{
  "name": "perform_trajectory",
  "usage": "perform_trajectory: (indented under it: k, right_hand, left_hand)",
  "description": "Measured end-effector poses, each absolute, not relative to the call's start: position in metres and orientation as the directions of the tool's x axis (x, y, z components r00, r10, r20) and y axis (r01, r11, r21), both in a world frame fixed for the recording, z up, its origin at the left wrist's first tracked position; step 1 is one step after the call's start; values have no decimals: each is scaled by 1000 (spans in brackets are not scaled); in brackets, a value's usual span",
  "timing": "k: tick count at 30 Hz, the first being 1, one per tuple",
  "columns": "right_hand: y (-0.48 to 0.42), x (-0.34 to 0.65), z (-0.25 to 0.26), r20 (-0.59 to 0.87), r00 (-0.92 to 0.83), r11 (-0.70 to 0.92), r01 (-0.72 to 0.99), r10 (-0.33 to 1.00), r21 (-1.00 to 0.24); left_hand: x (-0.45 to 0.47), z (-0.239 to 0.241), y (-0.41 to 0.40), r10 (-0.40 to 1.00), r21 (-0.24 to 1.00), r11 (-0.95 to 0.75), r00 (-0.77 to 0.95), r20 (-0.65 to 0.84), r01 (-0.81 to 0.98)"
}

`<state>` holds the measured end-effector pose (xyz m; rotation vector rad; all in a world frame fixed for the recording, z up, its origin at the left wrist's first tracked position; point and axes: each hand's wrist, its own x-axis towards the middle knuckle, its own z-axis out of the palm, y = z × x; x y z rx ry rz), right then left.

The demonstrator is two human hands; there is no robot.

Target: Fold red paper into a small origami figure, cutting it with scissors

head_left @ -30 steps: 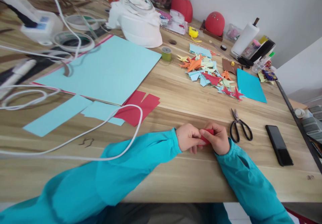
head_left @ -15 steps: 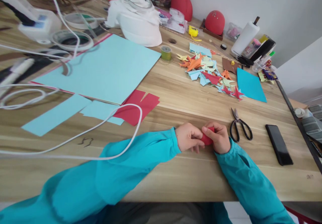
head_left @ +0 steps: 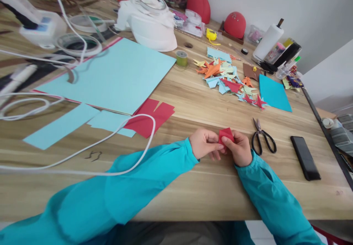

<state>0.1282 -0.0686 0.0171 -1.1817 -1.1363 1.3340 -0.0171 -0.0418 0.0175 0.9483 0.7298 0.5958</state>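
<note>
A small folded piece of red paper (head_left: 225,133) is held up between both hands, above the front of the wooden table. My left hand (head_left: 203,143) pinches its left edge between thumb and fingers. My right hand (head_left: 239,146) grips the right side, its thumb lying flat across the paper's front. Fingers cover the lower part of the folds. Just right of my right hand lie black-handled scissors (head_left: 261,137), blades pointing away. Farther back is a pile of folded paper cranes (head_left: 231,85) in orange, red, blue and pale green.
Light blue sheets (head_left: 116,76) lie at left, with red paper pieces (head_left: 151,118) by their corner. A white cable (head_left: 150,142) loops over the left side. A phone (head_left: 305,158) is at right; a spool of thread (head_left: 181,58) and a bright blue square (head_left: 275,93) lie farther back.
The red paper has turned up, so more of its flat face shows above the fingers. My left hand has shifted slightly, and my right thumb now lies across the paper.
</note>
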Motion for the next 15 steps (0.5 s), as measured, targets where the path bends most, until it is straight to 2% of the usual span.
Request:
perform_trajectory:
  k: [8,15]
  right_hand:
    - [-69,134,7,-151,-40,-155,-129,988,-980]
    - [-69,135,10,-112,-50,-116,-66,992,-991]
  left_hand:
    - [-14,5,-43,726,896,421,644,-240,-140]
    - [-15,10,-44,695,886,457,656,-295,-85]
